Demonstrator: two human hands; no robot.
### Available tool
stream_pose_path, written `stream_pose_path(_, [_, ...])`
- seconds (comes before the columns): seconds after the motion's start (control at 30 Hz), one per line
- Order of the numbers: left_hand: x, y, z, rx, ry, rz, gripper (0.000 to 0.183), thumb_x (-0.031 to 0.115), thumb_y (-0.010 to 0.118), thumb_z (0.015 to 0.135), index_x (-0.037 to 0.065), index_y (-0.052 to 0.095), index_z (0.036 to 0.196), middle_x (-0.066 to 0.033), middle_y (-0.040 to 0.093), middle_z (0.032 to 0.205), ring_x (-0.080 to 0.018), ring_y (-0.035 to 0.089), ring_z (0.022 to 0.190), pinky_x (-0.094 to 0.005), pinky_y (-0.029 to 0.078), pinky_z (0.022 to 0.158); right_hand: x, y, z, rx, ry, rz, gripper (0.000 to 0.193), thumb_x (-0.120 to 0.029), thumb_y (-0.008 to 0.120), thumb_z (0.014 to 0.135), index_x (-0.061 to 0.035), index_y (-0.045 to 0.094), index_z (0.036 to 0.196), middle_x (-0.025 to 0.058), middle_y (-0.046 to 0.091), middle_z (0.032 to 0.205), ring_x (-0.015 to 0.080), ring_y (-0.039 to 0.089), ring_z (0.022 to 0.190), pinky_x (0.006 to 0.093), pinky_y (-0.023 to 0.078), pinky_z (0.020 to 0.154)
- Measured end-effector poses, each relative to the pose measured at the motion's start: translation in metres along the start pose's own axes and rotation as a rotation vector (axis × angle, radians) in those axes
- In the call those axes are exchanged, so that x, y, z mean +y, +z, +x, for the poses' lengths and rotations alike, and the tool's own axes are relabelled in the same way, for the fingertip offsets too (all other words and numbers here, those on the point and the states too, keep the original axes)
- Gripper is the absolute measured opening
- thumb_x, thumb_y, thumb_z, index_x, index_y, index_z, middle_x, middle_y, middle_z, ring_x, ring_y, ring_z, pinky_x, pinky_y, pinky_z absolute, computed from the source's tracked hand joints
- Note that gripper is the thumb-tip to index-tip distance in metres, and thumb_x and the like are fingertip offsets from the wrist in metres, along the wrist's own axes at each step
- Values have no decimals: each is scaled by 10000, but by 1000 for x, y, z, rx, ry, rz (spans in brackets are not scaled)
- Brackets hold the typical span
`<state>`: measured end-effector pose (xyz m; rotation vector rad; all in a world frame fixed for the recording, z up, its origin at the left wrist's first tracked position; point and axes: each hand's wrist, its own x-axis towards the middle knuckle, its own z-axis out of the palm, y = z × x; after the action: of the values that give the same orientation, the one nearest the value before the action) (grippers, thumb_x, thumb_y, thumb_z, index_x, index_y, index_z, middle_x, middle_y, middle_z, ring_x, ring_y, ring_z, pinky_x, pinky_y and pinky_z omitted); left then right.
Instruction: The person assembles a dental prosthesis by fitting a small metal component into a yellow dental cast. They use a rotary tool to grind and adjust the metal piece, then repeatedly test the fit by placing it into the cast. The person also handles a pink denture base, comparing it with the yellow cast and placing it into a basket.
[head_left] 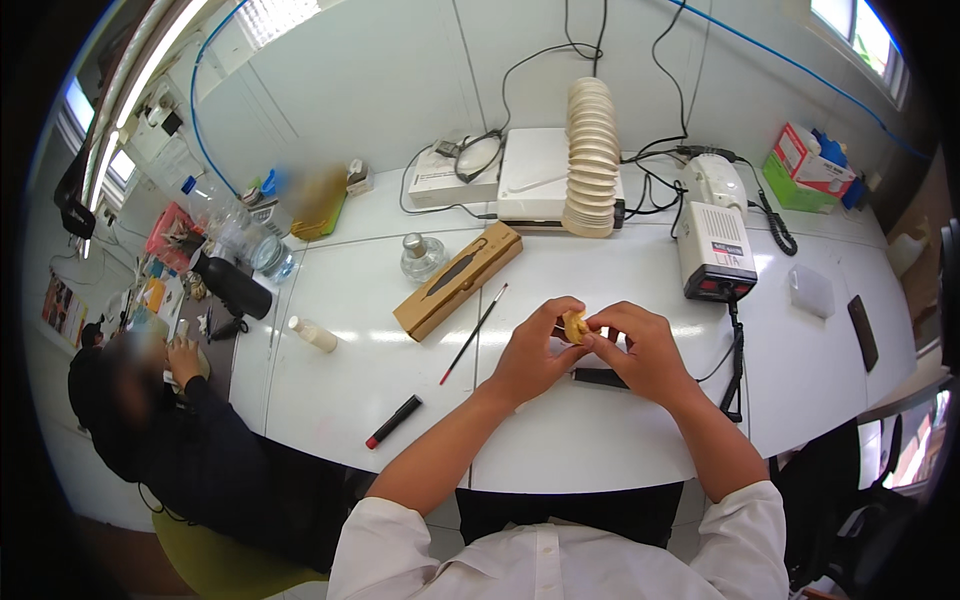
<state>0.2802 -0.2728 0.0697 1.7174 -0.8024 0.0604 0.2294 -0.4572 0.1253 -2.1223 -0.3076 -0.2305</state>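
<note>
A small yellowish piece is held above the table between the fingertips of both hands; its exact kind is too small to make out. My left hand pinches it from one side, and my right hand grips it from the other, thumbs close together. Below my right hand a black pen-like tool lies on the table, partly hidden. To the left of my hands lie a thin brush with a red end and a red-and-black marker.
Beyond my hands are a cardboard box, a glass bottle and a ribbed hose. A white control unit with a coiled cord stands right. Left are a small white bottle, a black bottle and a seated person.
</note>
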Motion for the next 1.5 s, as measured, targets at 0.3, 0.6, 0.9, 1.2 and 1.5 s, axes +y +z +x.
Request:
stream_pose_path(0.3, [12, -2, -1, -36, 12, 80, 447, 138, 767, 832, 76, 518, 1198, -126, 617, 1121, -336, 659, 962, -396, 544, 811, 6, 11, -8, 72, 142, 87, 104, -42, 689, 890, -3, 719, 982, 70, 700, 910, 113, 613, 753, 229, 470, 534])
stream_pose_path(0.6, [12, -5, -5, -28, -58, 44, 475, 69, 772, 793, 65, 527, 1201, -115, 622, 1122, -333, 661, 967, -405, 536, 818, 12, 14, -4, 10, 217, 125, 140, -63, 665, 917, 34, 702, 1011, 88, 694, 925, 111, 637, 764, 235, 546, 541])
stream_pose_path(0.9, [15, -8, -7, -38, -72, 115, 479, 96, 773, 799, 69, 530, 1211, -132, 615, 1162, -343, 650, 1014, -405, 538, 846, 14, 11, -5, -15, 277, 220, 189, -115, 682, 918, 25, 710, 1041, 79, 703, 894, 116, 640, 731, 244, 538, 554])
stream_pose_path(1.2, [1, -5, -4, 32, -86, 35, 598, 182, 839, 801, 41, 478, 1257, -143, 637, 1103, -222, 702, 929, -332, 558, 835, 9, -18, 4, 7, 218, 299, 159, -104, 718, 891, -1, 738, 1010, 63, 716, 916, 97, 625, 759, 226, 494, 612])
stream_pose_path(1.5, [2, 3, -6, 98, 76, 111, 630, 119, 833, 805, 29, 397, 1251, -147, 630, 1059, -229, 698, 970, -352, 576, 854, 13, -24, -1, -4, 48, 265, 143, -133, 746, 881, -44, 753, 992, 55, 734, 918, 100, 645, 765, 223, 487, 636])
